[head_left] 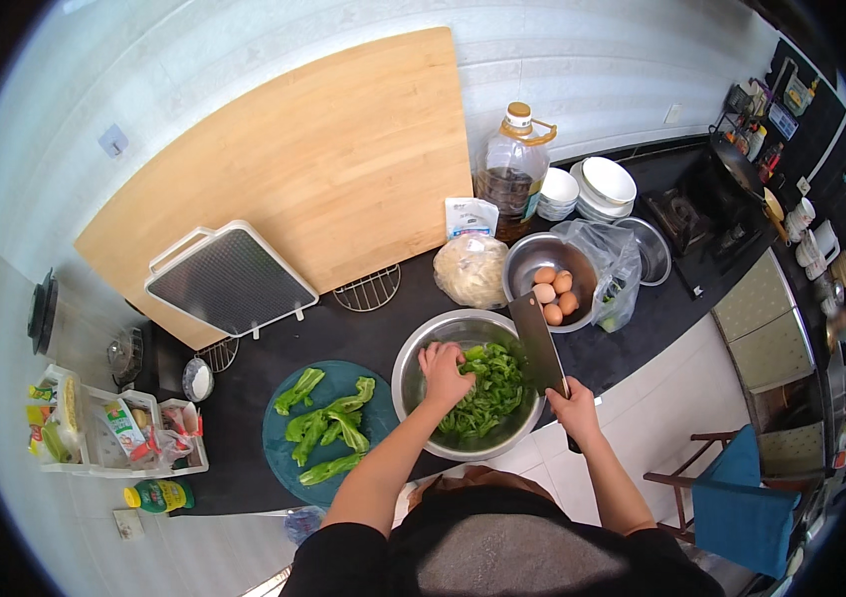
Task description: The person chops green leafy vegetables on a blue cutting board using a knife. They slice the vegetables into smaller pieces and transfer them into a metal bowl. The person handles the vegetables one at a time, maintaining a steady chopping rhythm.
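A steel mixing bowl [405, 396] full of chopped green peppers [487, 396] stands at the counter's front edge. My left hand [445, 376] reaches into it, fingers bent and apart beside the chopped pieces, with nothing visible in its grasp. My right hand [574, 412] is closed around the handle of a cleaver [539, 343]. Its broad blade stands upright over the bowl's right rim. Left of the bowl, a round green cutting board [283, 453] carries several flattened whole green peppers [315, 430].
Behind the bowl are a steel bowl [520, 261] of brown eggs [554, 291], a plastic bag [617, 274], a bagged pale bundle [470, 271] and an oil jug [512, 174]. Stacked white bowls [607, 184] adjoin the stove [691, 219]. A large wooden board [293, 169] leans against the wall.
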`<state>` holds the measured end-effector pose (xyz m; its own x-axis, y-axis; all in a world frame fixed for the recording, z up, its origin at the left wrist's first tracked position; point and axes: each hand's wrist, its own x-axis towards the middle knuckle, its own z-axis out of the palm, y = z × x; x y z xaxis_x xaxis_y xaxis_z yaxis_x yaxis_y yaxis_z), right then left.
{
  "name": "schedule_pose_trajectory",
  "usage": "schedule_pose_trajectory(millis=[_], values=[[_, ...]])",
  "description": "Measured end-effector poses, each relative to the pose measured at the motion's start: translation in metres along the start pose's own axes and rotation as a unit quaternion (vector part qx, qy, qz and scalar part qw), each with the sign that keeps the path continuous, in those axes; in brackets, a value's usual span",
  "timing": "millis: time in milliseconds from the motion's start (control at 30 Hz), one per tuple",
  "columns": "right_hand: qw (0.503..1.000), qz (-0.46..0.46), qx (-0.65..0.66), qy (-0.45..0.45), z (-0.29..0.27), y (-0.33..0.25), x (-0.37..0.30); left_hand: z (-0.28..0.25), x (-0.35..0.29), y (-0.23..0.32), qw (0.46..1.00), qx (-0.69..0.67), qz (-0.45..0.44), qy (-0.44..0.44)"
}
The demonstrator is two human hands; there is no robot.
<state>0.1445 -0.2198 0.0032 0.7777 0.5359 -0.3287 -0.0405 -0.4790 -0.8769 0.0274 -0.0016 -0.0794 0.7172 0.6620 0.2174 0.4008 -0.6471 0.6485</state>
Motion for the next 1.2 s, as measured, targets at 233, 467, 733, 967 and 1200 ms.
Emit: schedule_pose_trajectory(millis=[233, 467, 733, 967, 1200], values=[[0.999, -0.052, 0.007, -0.012, 0.012, 0.012, 0.012, -0.037, 0.001, -0.021, 0.760, -0.577, -0.273, -0.121], [0.997, -0.062, -0.003, -0.035, 0.024, -0.001, 0.010, -0.076, -0.019, -0.016, 0.600, -0.689, -0.355, -0.200], [0.998, -0.038, -0.018, -0.039, 0.028, -0.010, 0.003, -0.135, -0.052, -0.063, 0.971, -0.158, -0.149, 0.101], [0.997, -0.057, -0.023, -0.044, 0.032, -0.010, 0.004, -0.190, -0.093, -0.165, 0.945, 0.156, -0.285, -0.038], [0.999, -0.037, -0.023, -0.027, 0.021, -0.013, -0.003, -0.156, -0.062, -0.100, 0.971, 0.207, -0.016, 0.115]])
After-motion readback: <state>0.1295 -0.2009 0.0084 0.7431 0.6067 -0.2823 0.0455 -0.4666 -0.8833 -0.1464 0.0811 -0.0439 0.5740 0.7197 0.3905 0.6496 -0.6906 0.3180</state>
